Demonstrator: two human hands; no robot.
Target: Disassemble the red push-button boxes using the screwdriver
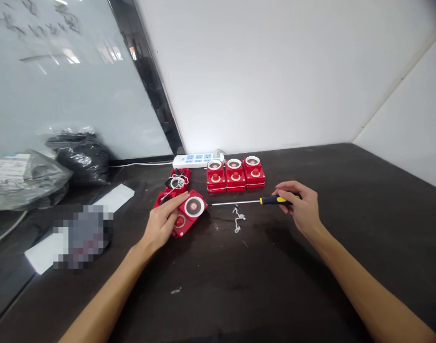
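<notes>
The right hand grips the screwdriver by its handle. The left hand presses on the tilted red alarm unit, left of centre; the screwdriver tip meets its right corner, contact unclear. The step in hand appears to be screwdriver work at that corner; it calls for a steady housing and aligned shaft. White cord lies nearby; three red units stand behind.

Right hand: screwdriver, tip at red unit.
Left hand holds unit; three similar units near table's back edge.
</notes>
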